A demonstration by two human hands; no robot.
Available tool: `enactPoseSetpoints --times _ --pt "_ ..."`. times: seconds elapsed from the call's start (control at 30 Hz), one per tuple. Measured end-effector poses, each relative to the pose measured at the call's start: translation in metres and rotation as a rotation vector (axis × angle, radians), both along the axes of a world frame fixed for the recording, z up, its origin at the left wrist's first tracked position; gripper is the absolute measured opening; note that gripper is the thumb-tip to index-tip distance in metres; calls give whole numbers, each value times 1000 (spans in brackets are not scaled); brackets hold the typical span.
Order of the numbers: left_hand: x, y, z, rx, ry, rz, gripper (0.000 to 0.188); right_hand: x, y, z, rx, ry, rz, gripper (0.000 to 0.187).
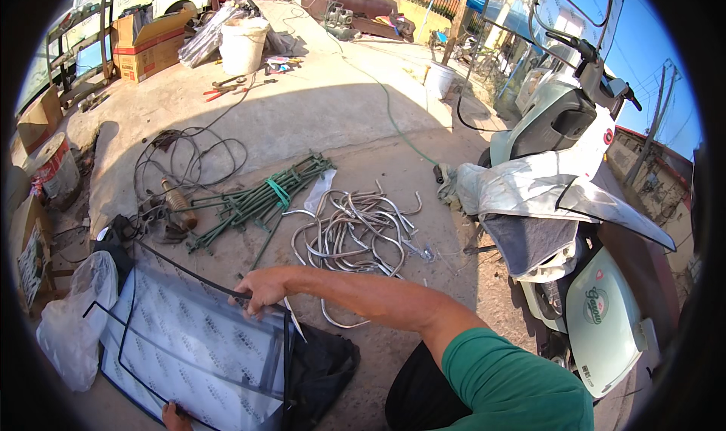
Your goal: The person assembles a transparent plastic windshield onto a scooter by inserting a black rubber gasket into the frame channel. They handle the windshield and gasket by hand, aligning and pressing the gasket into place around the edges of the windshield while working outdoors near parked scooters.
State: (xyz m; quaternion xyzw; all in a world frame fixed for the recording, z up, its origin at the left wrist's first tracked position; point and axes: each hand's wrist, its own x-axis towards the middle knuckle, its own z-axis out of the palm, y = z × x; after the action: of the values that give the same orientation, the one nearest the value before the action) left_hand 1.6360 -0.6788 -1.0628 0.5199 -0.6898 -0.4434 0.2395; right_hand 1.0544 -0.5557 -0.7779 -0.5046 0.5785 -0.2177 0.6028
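Observation:
Clear, film-covered plastic panels with black edging lie stacked at the lower left. Stretched across from the lower right, my right arm ends in my right hand, closed on the black edge of the top panel at its far right corner. At the bottom of the picture my left hand shows only partly. Its fingers are closed at the near edge of the same panel. A black bag or cloth lies beside the panels on the right, and a crumpled clear plastic bag on their left.
Beyond my right arm lie bent metal tubes and green rods tied with a green strap. A pale green scooter stands at the right. Farther off are a tangled cable, a white bucket and a cardboard box.

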Motion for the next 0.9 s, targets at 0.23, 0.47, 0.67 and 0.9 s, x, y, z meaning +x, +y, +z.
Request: enactPoseSetpoints --times 0.23,0.47,0.67,0.9 --pt "4 -9 4 -312 -441 -337 48 -6 1 -9 -3 -51 -34 61" --pt "5 -5 -11 20 -67 -81 42 -4 -1 -5 -1 -60 -53 58" --pt "-43 5 35 595 358 452 12 -10 3 -10 46 -33 -60 57" --pt "-41 11 45 575 285 510 26 -14 7 -47 188 28 -147 58"
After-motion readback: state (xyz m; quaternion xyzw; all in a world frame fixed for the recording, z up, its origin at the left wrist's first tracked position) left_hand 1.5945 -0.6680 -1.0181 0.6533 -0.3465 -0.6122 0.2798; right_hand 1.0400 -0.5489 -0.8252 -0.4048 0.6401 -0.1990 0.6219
